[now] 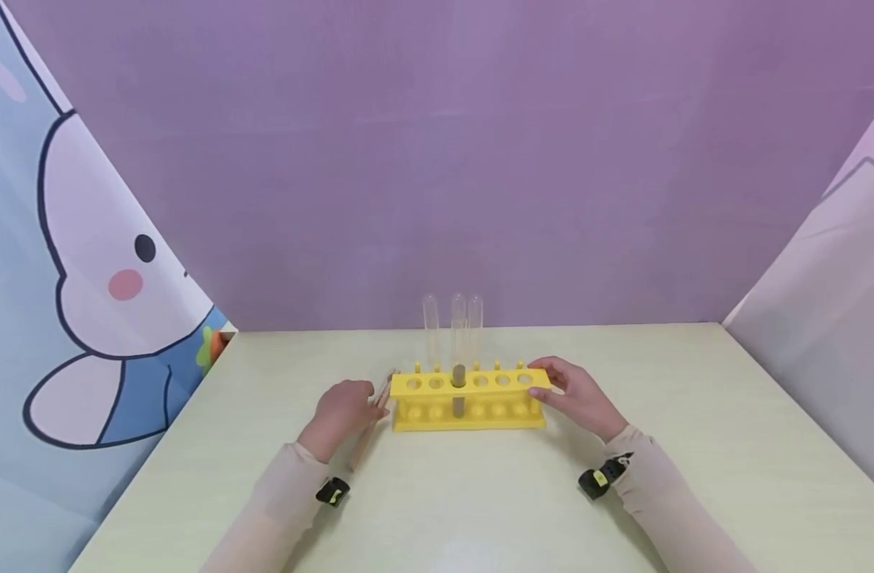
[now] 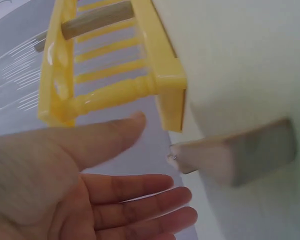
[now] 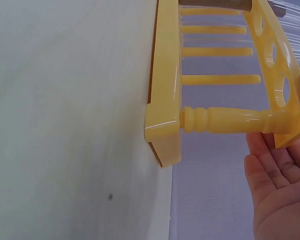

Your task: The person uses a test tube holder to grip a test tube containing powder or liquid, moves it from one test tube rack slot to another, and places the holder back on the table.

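Apparently the step in hand is steadying the yellow rack while the wooden clamp is reached for: the rack stands on the desk, and the clamp lies just beside the rack's left end, slanting towards the person. The right hand grips the rack's top bar at its right end, thumb in front and fingers behind. The left hand holds nothing, just left of the rack, thumb and fingers apart by the clamp; whether it touches the wood I cannot tell. Picking up the clamp would, I judge, call for those fingers to close round it without nudging the rack. A grey-brown rod stands in the rack's third hole from the left; its material is unclear. Along the rack's back, three clear tubes rise rounded ends up, seemingly over its pegs, and could be knocked if the rack tipped. Beyond the rack, a purple backdrop closes off the desk's far edge.
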`<state>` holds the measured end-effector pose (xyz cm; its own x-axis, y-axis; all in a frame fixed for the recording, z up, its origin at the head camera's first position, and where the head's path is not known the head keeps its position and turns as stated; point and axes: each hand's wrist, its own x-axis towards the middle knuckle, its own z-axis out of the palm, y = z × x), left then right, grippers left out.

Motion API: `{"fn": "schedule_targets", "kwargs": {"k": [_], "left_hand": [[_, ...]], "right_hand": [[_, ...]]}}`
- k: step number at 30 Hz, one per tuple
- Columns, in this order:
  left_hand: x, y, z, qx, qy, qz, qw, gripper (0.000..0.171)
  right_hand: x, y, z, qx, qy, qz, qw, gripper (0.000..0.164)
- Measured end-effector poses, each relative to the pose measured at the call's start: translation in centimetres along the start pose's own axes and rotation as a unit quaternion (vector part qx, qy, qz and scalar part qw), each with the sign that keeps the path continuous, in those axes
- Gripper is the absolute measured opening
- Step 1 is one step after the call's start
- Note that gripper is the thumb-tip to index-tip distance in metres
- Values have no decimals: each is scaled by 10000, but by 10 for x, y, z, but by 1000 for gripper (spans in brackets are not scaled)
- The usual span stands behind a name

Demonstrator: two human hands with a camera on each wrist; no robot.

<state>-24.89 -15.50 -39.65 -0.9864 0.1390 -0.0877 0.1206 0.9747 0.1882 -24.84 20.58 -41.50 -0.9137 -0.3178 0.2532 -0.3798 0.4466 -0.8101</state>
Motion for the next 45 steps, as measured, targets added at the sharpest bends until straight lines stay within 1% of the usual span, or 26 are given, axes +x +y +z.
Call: {"fn": "schedule_targets", "kwargs": {"k": [2, 5, 8, 13, 21, 24, 29, 34, 39, 42, 45], "left_hand": [[1, 2, 2, 21, -43, -32, 10000, 26], [3, 3, 6, 58, -26, -49, 10000, 26], [6, 4, 10, 105, -15, -94, 9999, 27], [12, 4, 15, 276, -97, -237, 9993, 29], [18, 3, 20, 456, -231, -419, 9978, 31], [20, 2, 21, 494, -253, -404, 9976, 30], [22, 0, 23, 568, -188, -342, 9976, 25], [22, -1, 21, 498, -194, -352, 9979, 19], [22, -4, 21, 483, -232, -367, 9979, 20], [23, -6, 21, 452, -160, -336, 9983, 23], [25, -8, 19, 365, -84, -307, 9988, 21]], "right_hand": [[1, 2, 0, 49, -2, -26, 10000, 42], [2, 5, 1, 139, -28, -80, 9999, 42], [3, 8, 2, 187, -34, -92, 9998, 41], [5, 13, 3, 135, -40, -74, 9999, 42], [8, 19, 5, 188, -26, -108, 9998, 42], [9, 22, 5, 181, -36, -158, 9997, 41], [11, 26, 6, 208, -42, -209, 9996, 40], [11, 26, 7, 247, -78, -217, 9994, 39], [9, 25, 7, 298, -104, -160, 9994, 41], [10, 25, 7, 259, -94, -172, 9995, 40], [11, 26, 7, 229, -77, -166, 9996, 40]]}}
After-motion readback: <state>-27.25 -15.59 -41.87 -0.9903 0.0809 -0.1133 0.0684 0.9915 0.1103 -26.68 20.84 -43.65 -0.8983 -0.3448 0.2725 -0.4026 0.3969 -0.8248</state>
